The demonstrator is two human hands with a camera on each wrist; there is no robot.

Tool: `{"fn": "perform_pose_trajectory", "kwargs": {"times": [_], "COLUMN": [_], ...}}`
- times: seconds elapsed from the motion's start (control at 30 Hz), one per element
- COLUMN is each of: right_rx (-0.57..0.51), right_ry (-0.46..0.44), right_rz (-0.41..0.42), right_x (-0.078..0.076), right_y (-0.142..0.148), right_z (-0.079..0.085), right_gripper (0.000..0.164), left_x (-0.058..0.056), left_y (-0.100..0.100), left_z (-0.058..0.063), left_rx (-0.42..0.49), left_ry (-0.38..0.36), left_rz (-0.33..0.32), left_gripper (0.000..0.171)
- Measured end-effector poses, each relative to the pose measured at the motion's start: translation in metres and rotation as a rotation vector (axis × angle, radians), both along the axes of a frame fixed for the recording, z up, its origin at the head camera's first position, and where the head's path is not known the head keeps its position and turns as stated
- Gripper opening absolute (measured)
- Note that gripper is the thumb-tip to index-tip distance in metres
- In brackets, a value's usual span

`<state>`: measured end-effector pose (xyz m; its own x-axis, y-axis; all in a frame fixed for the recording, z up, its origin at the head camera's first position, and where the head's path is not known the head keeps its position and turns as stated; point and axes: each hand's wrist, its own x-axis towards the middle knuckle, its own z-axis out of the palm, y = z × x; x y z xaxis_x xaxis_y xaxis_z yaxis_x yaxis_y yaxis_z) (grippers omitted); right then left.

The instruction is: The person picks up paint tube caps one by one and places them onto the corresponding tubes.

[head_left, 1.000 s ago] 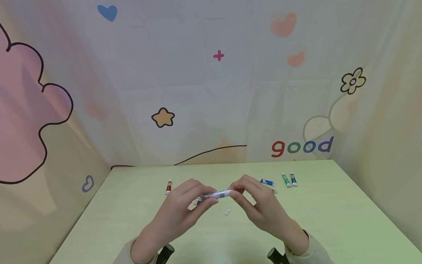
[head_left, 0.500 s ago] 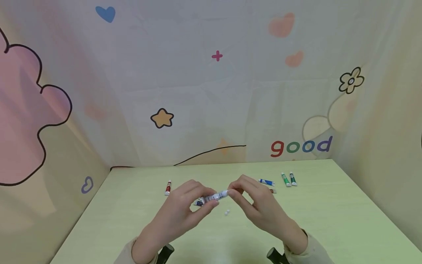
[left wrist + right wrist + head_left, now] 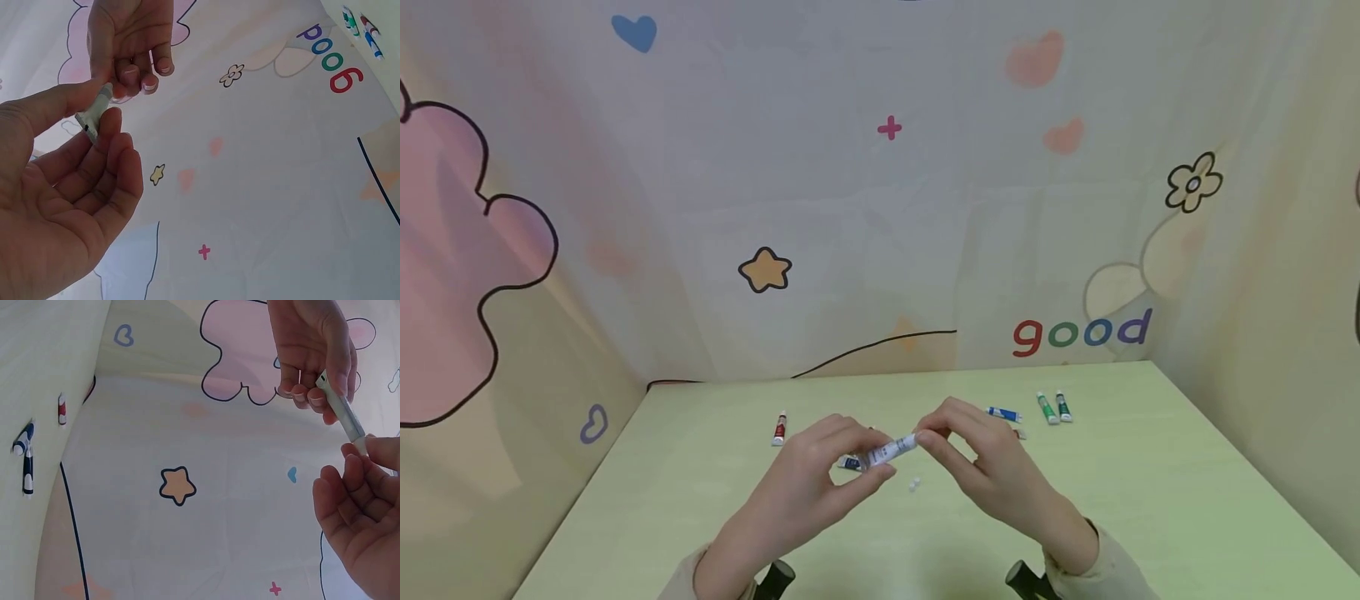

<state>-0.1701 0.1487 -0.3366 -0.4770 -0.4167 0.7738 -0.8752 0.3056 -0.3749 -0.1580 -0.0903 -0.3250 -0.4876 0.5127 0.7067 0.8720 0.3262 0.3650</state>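
Observation:
Above the table, my left hand pinches the body of a small white paint tube between thumb and fingers. My right hand pinches the tube's narrow cap end with thumb and forefinger. The tube slants, its cap end higher and to the right, and printed marks show on its side. In the left wrist view the flat tail of the tube lies by the left thumb and fingers. The right wrist view shows the long pale body of the tube running from one hand to the other.
On the table lie a red tube, a dark blue tube partly behind the left hand, a blue tube, a green tube and a dark green tube. Small white pieces lie below the hands.
The white tube has turned and tilted more steeply, so that its printed side shows more. Both hands keep their hold, and the right fingertips have shifted slightly left.

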Motion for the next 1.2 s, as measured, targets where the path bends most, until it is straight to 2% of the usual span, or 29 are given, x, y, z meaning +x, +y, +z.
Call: {"fn": "perform_pose_trajectory", "kwargs": {"times": [0.07,0.27,0.43,0.63,0.8,0.93,1.07,1.2], "right_rx": [-0.001,-0.006,-0.018,-0.066,-0.109,-0.126,-0.114,-0.109], "right_ry": [-0.001,0.037,0.048,0.067,0.077,0.096,0.111,0.119], "right_rz": [-0.002,0.028,0.038,-0.015,-0.099,-0.131,-0.171,-0.229], "right_x": [0.000,-0.001,-0.002,-0.005,-0.008,-0.014,-0.018,-0.023], "right_y": [0.001,0.001,0.000,0.003,0.009,0.014,0.020,0.029], "right_z": [0.001,0.006,0.006,0.006,0.007,0.005,0.006,0.007], "right_gripper": [0.006,0.006,0.005,0.007,0.016,0.022,0.022,0.025], "left_x": [0.000,0.003,0.005,0.001,-0.007,-0.015,-0.023,-0.029], "left_y": [-0.001,-0.003,-0.003,-0.002,-0.008,-0.018,-0.031,-0.043], "left_z": [0.001,0.004,0.004,0.005,0.006,0.006,0.008,0.011], "left_rx": [-0.005,-0.012,0.008,0.033,0.060,0.095,0.130,0.153], "left_ry": [-0.013,-0.053,-0.004,0.046,0.072,0.081,0.039,0.027], "left_rz": [-0.009,-0.022,-0.002,0.018,0.084,0.155,0.240,0.302], "left_gripper": [0.015,0.019,0.018,0.017,0.020,0.022,0.022,0.024]}}
